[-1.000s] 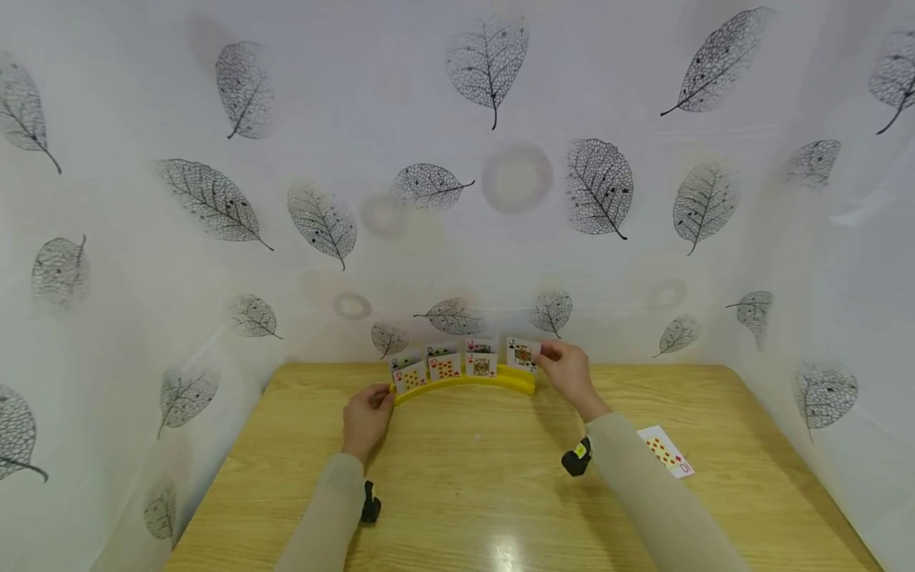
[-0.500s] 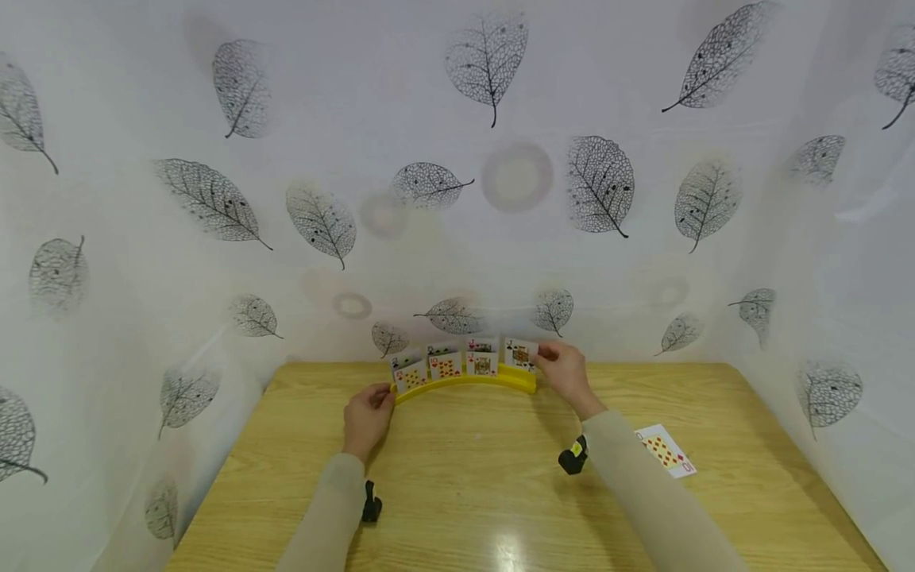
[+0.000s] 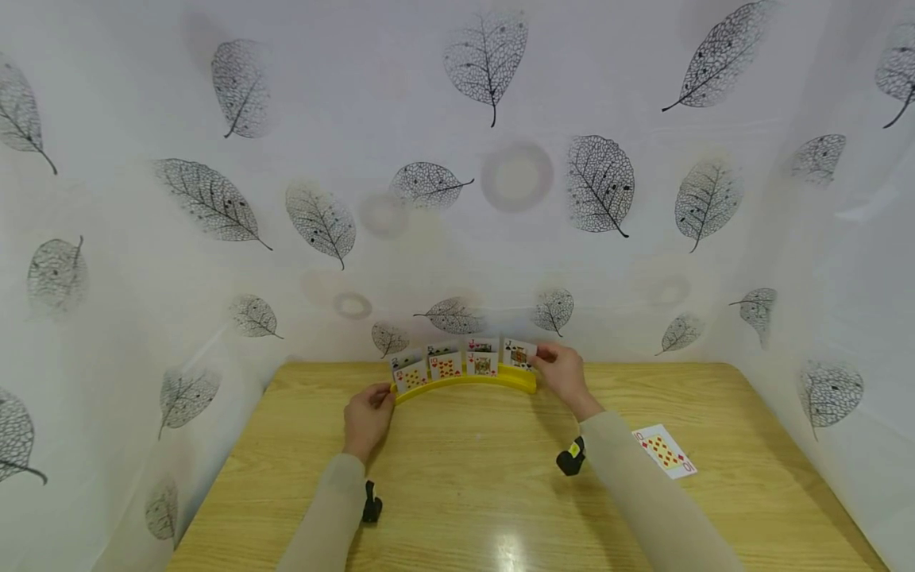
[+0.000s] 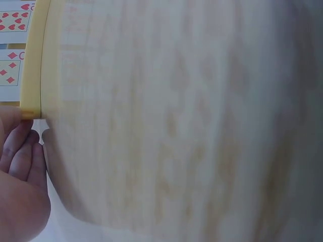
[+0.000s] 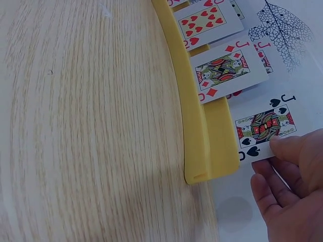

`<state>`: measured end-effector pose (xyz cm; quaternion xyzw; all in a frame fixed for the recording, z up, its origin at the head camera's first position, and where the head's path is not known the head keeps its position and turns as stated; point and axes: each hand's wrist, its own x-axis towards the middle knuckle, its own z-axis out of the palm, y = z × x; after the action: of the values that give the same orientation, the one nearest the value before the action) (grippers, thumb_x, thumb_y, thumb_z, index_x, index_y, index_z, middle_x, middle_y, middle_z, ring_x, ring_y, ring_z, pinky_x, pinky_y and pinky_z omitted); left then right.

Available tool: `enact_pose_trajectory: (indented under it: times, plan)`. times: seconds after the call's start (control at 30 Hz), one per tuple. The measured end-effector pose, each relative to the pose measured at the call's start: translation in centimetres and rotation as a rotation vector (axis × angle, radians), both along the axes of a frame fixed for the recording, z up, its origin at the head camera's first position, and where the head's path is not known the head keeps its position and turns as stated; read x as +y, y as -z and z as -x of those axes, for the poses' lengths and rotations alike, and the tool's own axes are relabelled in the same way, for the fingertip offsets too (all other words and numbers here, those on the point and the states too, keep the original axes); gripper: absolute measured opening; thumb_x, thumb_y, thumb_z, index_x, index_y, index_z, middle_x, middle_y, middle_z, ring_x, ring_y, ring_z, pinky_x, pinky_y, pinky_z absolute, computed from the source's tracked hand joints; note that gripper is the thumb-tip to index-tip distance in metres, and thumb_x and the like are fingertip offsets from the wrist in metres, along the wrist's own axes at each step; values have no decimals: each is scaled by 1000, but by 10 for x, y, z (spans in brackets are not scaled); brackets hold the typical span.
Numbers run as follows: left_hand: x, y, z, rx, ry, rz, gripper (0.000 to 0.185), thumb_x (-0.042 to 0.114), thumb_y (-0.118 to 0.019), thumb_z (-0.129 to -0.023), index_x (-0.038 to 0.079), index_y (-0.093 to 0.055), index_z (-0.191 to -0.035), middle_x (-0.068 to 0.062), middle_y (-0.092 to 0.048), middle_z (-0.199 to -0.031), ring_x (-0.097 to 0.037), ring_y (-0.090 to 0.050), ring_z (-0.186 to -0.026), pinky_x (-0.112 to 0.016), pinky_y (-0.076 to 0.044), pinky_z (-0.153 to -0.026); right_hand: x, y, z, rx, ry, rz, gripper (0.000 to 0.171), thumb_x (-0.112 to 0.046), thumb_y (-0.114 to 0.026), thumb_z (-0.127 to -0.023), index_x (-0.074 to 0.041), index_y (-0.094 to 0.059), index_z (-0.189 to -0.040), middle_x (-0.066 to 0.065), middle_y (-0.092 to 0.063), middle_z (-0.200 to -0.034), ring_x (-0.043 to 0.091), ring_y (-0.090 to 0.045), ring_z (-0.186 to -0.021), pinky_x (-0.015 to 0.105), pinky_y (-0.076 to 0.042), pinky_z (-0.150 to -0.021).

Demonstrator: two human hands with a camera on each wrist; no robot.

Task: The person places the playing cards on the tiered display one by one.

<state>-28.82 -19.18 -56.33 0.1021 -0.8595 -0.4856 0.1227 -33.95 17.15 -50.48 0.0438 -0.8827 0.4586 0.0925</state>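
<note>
Right hand [image 3: 565, 375] is pinching the jack [image 5: 265, 126] at the rack's [image 3: 465, 383] right end; left hand [image 3: 366, 417], fingers curled, is touching its left end.

Both arms wear long, close-fitting beige sleeves that reach to the wrists, plain and unmarked. The left hand [image 3: 367, 417] and right hand [image 3: 565, 375] are bare, with no rings or gloves showing. A small black camera unit hangs under each wrist; the unit on the right wrist [image 3: 570, 459] carries a small yellow patch, the unit on the left wrist [image 3: 369, 503] is all black
</note>
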Motion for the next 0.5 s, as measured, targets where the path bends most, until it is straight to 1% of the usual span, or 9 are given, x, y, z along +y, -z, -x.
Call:
enact_pose_trajectory:
  times: [0.17,0.23,0.5]
  plan:
    - [0,1,0,-5,-1,0,26,12,-70,-100,2,-75,-124,-17,-79,-116,-33,-75,-110,-46,-63,-94,0,1,-1,14,-8,-8,15,-12,-72,-100,2,-75,-104,21,-76,-104,35,-70,-97,51,-61,-88]
    - [0,1,0,-8,3,1,27,12,-70,-100,2,-75,-124,-18,-78,-116,-34,-75,-111,-47,-63,-95,1,2,-1,15,-10,-8,16,-12,-72,-100,3,-75,-106,21,-76,-105,36,-70,-98,51,-61,-88]
    - [0,-1,-1,-12,3,-9,27,13,-70,-100,2,-74,-124,-18,-78,-117,-34,-75,-113,-48,-62,-97,7,1,-5,-43,-21,28,32,-19,-73,-101,0,-72,-126,20,-75,-119,36,-71,-110,50,-62,-95]
